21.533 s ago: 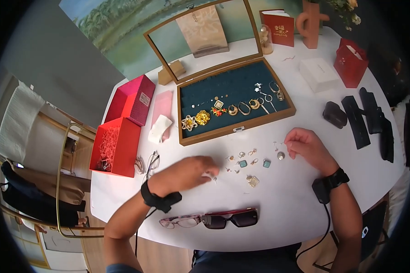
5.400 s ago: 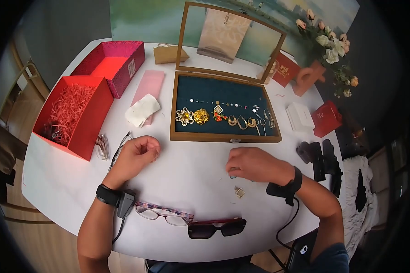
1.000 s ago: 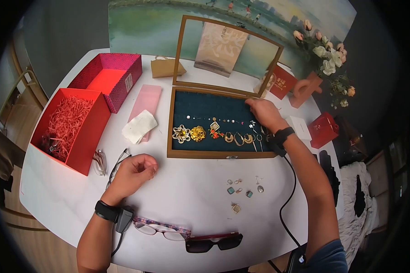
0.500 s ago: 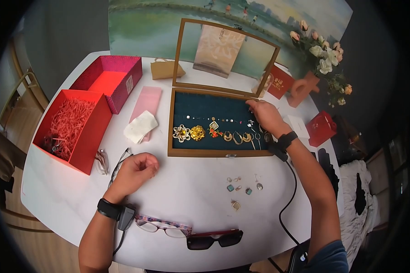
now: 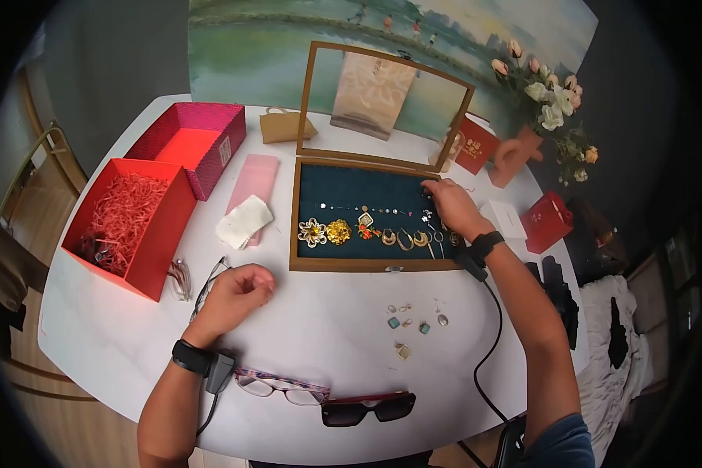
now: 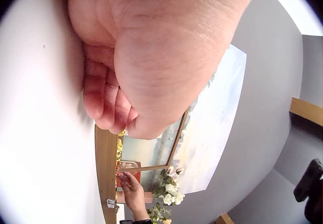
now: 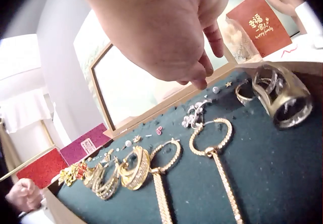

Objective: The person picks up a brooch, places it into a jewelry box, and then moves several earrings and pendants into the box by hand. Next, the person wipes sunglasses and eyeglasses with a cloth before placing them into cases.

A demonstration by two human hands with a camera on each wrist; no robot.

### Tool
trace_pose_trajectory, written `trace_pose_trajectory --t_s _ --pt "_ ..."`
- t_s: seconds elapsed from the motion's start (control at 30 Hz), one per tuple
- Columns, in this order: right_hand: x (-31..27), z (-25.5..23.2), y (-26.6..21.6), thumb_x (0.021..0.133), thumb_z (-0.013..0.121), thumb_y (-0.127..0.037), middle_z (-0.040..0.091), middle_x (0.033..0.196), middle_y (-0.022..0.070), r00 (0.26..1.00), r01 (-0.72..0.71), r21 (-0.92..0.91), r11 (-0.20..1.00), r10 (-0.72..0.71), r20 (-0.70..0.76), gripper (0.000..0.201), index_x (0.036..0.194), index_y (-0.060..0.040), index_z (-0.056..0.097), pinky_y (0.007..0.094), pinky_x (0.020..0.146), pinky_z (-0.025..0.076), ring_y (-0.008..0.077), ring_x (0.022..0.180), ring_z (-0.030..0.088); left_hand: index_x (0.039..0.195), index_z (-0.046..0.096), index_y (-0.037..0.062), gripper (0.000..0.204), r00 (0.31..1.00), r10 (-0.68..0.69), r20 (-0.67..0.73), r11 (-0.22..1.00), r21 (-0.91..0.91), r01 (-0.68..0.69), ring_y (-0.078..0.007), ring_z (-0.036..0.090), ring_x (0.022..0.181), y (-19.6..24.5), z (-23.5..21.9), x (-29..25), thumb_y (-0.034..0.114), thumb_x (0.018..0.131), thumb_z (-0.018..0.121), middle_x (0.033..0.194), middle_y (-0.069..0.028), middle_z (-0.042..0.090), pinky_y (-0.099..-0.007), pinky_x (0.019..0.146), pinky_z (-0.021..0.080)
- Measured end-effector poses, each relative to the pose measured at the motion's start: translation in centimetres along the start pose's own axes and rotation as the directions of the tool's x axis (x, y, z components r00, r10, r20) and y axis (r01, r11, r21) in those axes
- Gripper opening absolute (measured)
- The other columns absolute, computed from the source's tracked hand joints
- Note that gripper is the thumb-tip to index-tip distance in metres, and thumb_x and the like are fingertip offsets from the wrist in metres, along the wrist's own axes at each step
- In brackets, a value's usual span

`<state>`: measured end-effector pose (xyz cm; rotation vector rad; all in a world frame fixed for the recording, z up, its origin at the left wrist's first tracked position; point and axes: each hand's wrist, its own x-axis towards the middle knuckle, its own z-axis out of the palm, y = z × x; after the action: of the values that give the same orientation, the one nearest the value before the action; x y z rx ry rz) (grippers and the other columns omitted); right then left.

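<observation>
My right hand point(image 5: 454, 206) is over the right back part of the open display case point(image 5: 366, 264), fingers bent down to the dark green lining. In the right wrist view the fingertips point(image 7: 201, 82) meet the lining beside a small round stud point(image 7: 216, 89); whether they pinch anything is hidden. A row of small studs runs across the lining, with a gold flower brooch point(image 5: 338, 232), hoops and long gold earrings point(image 7: 226, 186) in front. My left hand point(image 5: 240, 296) rests on the table left of the case, fingers loosely curled, holding nothing.
Loose jewellery, including a blue-green square piece point(image 5: 424, 328), lies in front of the case. Glasses point(image 5: 285, 390) and sunglasses point(image 5: 366, 409) are at the near edge. Red box point(image 5: 164, 234), pink strip point(image 5: 254, 175) and white cloth point(image 5: 243, 221) stand left; white box point(image 5: 504, 220) and red bag point(image 5: 547, 223) right.
Since the earliest frame, the case's stud row has grown and fewer loose pieces lie on the table. My right hand has gone from those pieces to the case; my left has withdrawn leftward.
</observation>
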<state>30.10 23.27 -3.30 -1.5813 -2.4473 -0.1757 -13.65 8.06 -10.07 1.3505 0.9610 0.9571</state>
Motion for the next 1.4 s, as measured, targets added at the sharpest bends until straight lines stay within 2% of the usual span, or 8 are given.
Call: trace_pose_trajectory --t_s 0.13,0.23,0.37,0.5,1.07,1.17,1.23,1.4 --pt "-1.0 -2.5 -2.1 0.086 0.056 0.002 0.068 0.103 0.0179 0.997 0.024 0.06 0.998 -0.02 -0.071 0.036 0.121 -0.0033 0.062 0.0399 0.088 0.051 0.0335 0.098 0.064 0.095 0.063 0.002 0.006 0.999 -0.037 0.01 0.999 0.018 0.037 -0.0026 0.053 0.071 0.2 -0.1 -0.1 0.003 0.092 0.058 0.081 0.0042 0.06 -0.019 0.064 0.044" --pt "-3.3 -4.0 -6.0 0.087 0.064 -0.002 0.07 0.104 0.0143 0.985 -0.012 0.435 0.9 -0.064 0.16 0.036 0.122 -0.0044 0.06 0.0339 0.079 0.054 0.0287 0.09 0.069 0.095 0.063 0.0023 0.006 1.0 -0.003 0.007 1.0 -0.002 0.003 -0.0022 0.052 0.071 -0.5 -0.1 0.1 0.005 0.093 0.058 0.081 0.0045 0.059 -0.0187 0.064 0.043" --pt "-7.8 -5.8 -11.9 0.086 0.068 -0.006 0.071 0.099 0.0102 0.88 0.067 0.425 0.902 -0.255 0.401 0.037 0.122 -0.0076 0.062 0.0336 0.081 0.054 0.0262 0.09 0.069 0.094 0.063 0.0026 0.005 1.0 -0.03 0.0 0.999 0.036 0.03 -0.0023 0.051 0.071 0.4 0.1 -0.1 0.005 0.093 0.058 0.08 0.0047 0.058 -0.0187 0.064 0.043" --pt "-10.3 -4.2 -13.3 0.084 0.072 -0.011 0.069 0.103 0.0109 0.86 0.239 0.399 0.885 -0.384 0.337 0.033 0.117 -0.0093 0.065 0.0367 0.083 0.054 0.0302 0.094 0.066 0.094 0.063 0.0027 0.005 1.0 -0.012 0.008 0.999 0.032 0.012 -0.0024 0.052 0.071 0.3 0.1 -0.1 0.005 0.093 0.058 0.08 0.0045 0.058 -0.0186 0.064 0.043" --pt "-9.6 -2.4 -12.8 0.085 0.062 -0.007 0.063 0.084 0.0111 0.877 0.313 0.414 0.855 -0.428 0.22 0.015 0.099 -0.0037 0.065 0.0398 0.076 0.052 0.0306 0.081 0.064 0.092 0.061 0.0033 0.006 0.999 -0.03 0.012 0.998 0.049 0.03 -0.0048 0.051 0.071 0.6 0.1 -0.1 0.004 0.095 0.056 0.08 0.002 0.058 -0.02 0.062 0.043" --pt "-6.4 -4.0 -10.2 0.086 0.065 -0.006 0.068 0.088 0.0101 0.97 0.058 0.501 0.864 -0.168 0.177 0.015 0.1 -0.0021 0.07 0.0304 0.07 0.053 0.0189 0.077 0.066 0.092 0.061 0.0035 0.006 1.0 -0.027 0.011 0.999 0.04 0.026 -0.0047 0.051 0.071 0.4 0.1 -0.1 0.004 0.095 0.056 0.08 0.0021 0.058 -0.0199 0.062 0.043" --pt "-3.5 -3.7 -6.7 0.088 0.064 -0.005 0.07 0.084 0.0039 0.969 -0.202 0.644 0.738 0.053 0.243 0.013 0.099 0.0011 0.069 0.0241 0.068 0.051 0.0068 0.076 0.061 0.092 0.061 0.0037 0.006 1.0 -0.012 0.018 0.999 0.033 0.011 -0.0046 0.051 0.071 0.5 0.2 -0.1 0.004 0.095 0.056 0.08 0.0021 0.058 -0.0198 0.062 0.042" --pt "1.8 -1.4 0.3 0.088 0.067 -0.007 0.068 0.08 0.0004 0.947 -0.321 0.695 0.643 0.197 0.255 0.011 0.096 -0.0012 0.071 0.0217 0.06 0.046 0.0054 0.069 0.057 0.093 0.063 0.0018 0.005 0.999 -0.036 0.001 0.999 -0.007 0.036 -0.0029 0.053 0.071 0.3 0.0 -0.1 0.003 0.092 0.059 0.079 0.0039 0.059 -0.0191 0.065 0.044"
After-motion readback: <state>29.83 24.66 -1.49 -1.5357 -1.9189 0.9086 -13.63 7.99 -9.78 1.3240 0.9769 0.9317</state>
